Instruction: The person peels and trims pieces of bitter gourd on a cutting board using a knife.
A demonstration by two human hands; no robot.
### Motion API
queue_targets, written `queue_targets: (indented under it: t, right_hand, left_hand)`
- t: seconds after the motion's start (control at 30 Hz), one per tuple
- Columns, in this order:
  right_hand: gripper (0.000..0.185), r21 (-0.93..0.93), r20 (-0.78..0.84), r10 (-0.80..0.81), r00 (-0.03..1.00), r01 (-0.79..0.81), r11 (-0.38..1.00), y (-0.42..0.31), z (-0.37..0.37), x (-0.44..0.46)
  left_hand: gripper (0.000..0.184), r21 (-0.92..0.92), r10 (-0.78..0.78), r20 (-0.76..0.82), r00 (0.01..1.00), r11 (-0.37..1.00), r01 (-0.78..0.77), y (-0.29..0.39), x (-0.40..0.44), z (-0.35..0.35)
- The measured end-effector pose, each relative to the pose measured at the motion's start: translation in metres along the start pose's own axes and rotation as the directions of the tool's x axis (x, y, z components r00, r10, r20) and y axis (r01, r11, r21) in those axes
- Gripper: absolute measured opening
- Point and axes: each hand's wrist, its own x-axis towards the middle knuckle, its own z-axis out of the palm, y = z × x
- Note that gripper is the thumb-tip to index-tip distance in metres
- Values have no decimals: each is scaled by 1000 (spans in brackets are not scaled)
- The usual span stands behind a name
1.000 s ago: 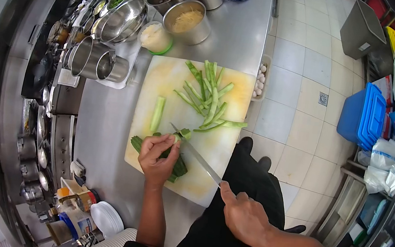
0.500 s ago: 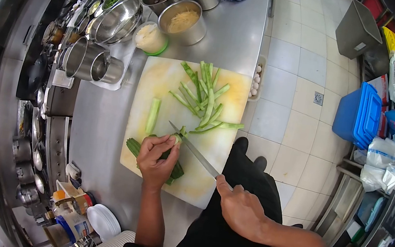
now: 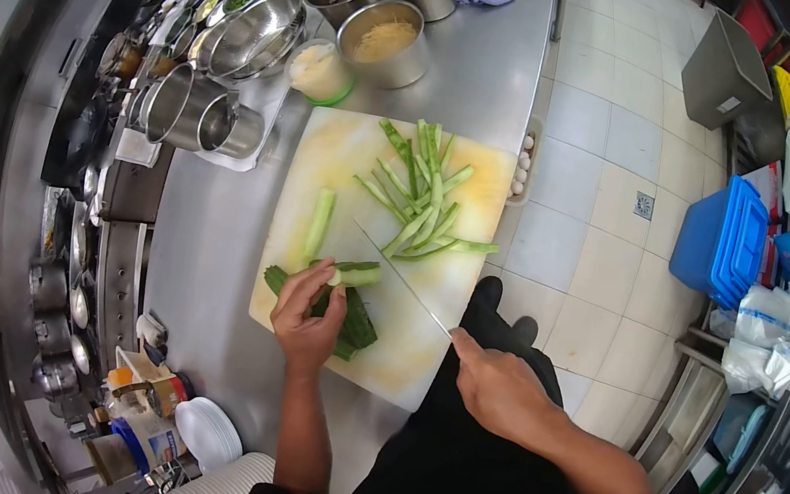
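Observation:
In the head view, my left hand (image 3: 307,321) pinches a short length of cucumber (image 3: 358,274), its pale flesh facing my right side. Darker green cucumber pieces (image 3: 359,325) lie under and beside that hand on the white cutting board (image 3: 379,361). My right hand (image 3: 504,389) is closed around the handle of a kitchen knife (image 3: 407,284). The blade points up and left, edge-on to me, apart from the held piece. A pale green peeled length (image 3: 320,221) rests at the board's left. Thin green strips (image 3: 428,191) are heaped at its far side.
Beyond the board stand a tub with a green base (image 3: 320,73) and a steel pot of pale shreds (image 3: 383,43). Steel pots (image 3: 187,107) and colanders line the left. Eggs sit in a tray (image 3: 525,164) at the counter's right edge. Stacked white plates (image 3: 208,431) are near-left.
The knife has drawn away from the cucumber piece, toward the right, and its blade has turned edge-on. The held piece now lies more sideways in my left hand. The whole view has shifted slightly.

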Motion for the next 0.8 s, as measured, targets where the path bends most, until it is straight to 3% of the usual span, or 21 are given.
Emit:
queue_targets:
  t: [0.17, 0.3, 0.8]
  right_hand:
    - [44, -9, -81, -85, 993, 85, 996, -13, -6, -32]
    - [46, -82, -125, -134, 983, 124, 989, -16, 1, -51]
    - [55, -229, -165, -129, 978, 89, 969, -30, 10, -81]
  left_hand:
    - [31, -81, -30, -3, 1000, 996, 29, -3, -9, 1]
    - [32, -56, 69, -14, 998, 996, -69, -8, -9, 6]
    - [26, -36, 50, -29, 998, 998, -51, -3, -9, 11]
